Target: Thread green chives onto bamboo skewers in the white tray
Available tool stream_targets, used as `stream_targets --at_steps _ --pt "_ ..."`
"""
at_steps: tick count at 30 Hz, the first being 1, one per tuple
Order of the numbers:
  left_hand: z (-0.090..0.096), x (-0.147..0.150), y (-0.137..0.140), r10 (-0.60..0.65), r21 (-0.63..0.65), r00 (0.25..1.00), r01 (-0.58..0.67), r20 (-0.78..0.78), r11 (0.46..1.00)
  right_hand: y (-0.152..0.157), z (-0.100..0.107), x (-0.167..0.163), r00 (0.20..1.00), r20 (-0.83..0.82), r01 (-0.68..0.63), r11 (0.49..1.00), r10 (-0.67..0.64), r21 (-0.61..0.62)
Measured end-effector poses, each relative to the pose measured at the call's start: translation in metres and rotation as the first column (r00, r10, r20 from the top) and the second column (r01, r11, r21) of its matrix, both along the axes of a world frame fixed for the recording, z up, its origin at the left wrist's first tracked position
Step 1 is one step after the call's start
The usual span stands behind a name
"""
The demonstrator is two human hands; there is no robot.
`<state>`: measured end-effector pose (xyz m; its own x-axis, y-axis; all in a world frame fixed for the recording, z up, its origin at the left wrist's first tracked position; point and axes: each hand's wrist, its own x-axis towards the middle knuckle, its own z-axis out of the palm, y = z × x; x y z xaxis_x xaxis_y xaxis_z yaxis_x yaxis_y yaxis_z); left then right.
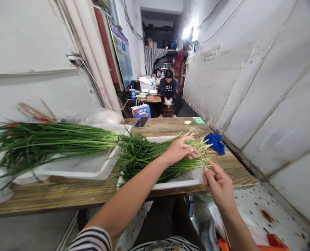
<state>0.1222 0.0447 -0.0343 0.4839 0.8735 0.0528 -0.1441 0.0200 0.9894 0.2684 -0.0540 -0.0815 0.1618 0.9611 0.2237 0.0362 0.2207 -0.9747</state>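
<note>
A bunch of garlic chives [144,148] lies in a white tray [167,185], pale cut ends to the right. My left hand [179,150] rests over the stalks near those ends, its fingers apart and touching them. Just right of the tray, my right hand [219,181] is closed in a pinch by the stalk ends. A thin bamboo skewer [224,225] runs down from under that hand, its upper part hidden by the palm. More thin sticks lie among the pale ends. A second bunch of garlic chives [73,137] spreads over another white tray [73,172] at left.
The wooden table [66,198] carries a phone [141,122], a blue cloth [215,142] and a green-edged QR card [198,120]. Bamboo skewers [36,112] stick out behind the left bunch. Farther back, a person [168,87] sits over a bowl. An orange crate [275,242] stands low right.
</note>
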Motion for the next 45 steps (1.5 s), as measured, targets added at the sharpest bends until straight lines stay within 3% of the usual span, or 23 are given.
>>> stream_targets --at_steps 3,5,7,8,9,11,12,13,14,16,19,21,24,27,31,34,39,42,45 --pt "-0.003 0.006 -0.001 0.044 -0.071 0.998 -0.041 0.041 0.997 0.0 0.0 0.001 1.0 -0.009 -0.016 1.0 0.016 -0.001" --pt "-0.004 0.008 0.0 0.075 -0.047 0.997 -0.074 0.02 0.996 0.0 0.0 0.002 1.0 -0.001 -0.018 1.0 0.018 -0.004" --pt "-0.004 0.004 0.002 0.147 0.1 0.984 -0.136 -0.105 0.986 0.001 -0.001 0.003 1.0 0.003 -0.013 1.0 0.013 -0.008" --pt "-0.003 0.0 0.003 0.233 0.235 0.953 -0.185 -0.194 0.954 0.001 -0.002 0.003 1.0 -0.002 -0.012 1.0 0.012 -0.01" --pt "-0.001 -0.005 0.005 0.358 0.396 0.893 -0.235 -0.272 0.888 0.0 -0.002 0.004 1.0 -0.012 -0.011 1.0 0.011 -0.012" --pt "0.002 -0.017 0.01 0.628 0.684 0.701 -0.274 -0.339 0.676 -0.001 -0.003 0.005 0.999 -0.041 -0.007 1.0 0.006 -0.021" --pt "0.002 -0.022 0.012 0.714 0.768 0.606 -0.251 -0.349 0.589 -0.002 -0.003 0.005 0.998 -0.055 -0.006 1.0 0.004 -0.027" --pt "0.003 -0.026 0.014 0.762 0.814 0.531 -0.21 -0.371 0.542 -0.003 -0.004 0.005 0.998 -0.067 -0.004 0.999 0.002 -0.035" --pt "0.002 -0.029 0.015 0.778 0.832 0.48 -0.159 -0.405 0.531 -0.004 -0.004 0.006 0.997 -0.078 0.0 0.999 -0.003 -0.041" --pt "-0.001 -0.028 0.014 0.757 0.836 0.455 -0.047 -0.47 0.547 -0.005 -0.007 0.006 0.996 -0.09 0.008 0.999 -0.012 -0.05" --pt "-0.007 -0.016 0.009 0.66 0.819 0.549 0.081 -0.513 0.568 -0.007 -0.01 0.007 0.995 -0.093 0.019 0.998 -0.025 -0.067" --pt "-0.01 -0.007 0.006 0.561 0.773 0.605 0.151 -0.565 0.616 -0.008 -0.012 0.007 0.996 -0.089 0.013 0.997 -0.02 -0.075" --pt "-0.014 0.002 0.004 0.476 0.7 0.606 0.197 -0.637 0.686 -0.009 -0.012 0.008 0.997 -0.076 0.015 0.997 -0.02 -0.07" --pt "-0.015 0.001 0.008 0.428 0.658 0.658 0.138 -0.62 0.74 -0.009 -0.012 0.008 0.997 -0.067 0.02 0.998 -0.024 -0.064" --pt "-0.014 -0.01 0.018 0.445 0.594 0.766 -0.104 -0.463 0.798 -0.007 -0.013 0.009 0.998 -0.067 0.004 0.997 -0.009 -0.078" --pt "-0.013 -0.017 0.021 0.457 0.56 0.747 -0.138 -0.483 0.817 -0.006 -0.017 0.011 0.996 -0.084 -0.008 0.996 0.0 -0.09" --pt "-0.012 -0.017 0.018 0.322 0.502 0.663 0.094 -0.676 0.86 -0.006 -0.023 0.014 0.997 -0.078 -0.019 0.997 0.013 -0.075" --pt "-0.012 -0.018 0.018 0.363 0.511 0.639 0.056 -0.678 0.857 -0.007 -0.024 0.014 0.997 -0.078 -0.027 0.997 0.021 -0.073" --pt "-0.011 -0.021 0.018 0.437 0.508 0.516 -0.005 -0.737 0.862 -0.007 -0.024 0.014 0.996 -0.084 -0.033 0.996 0.026 -0.081"
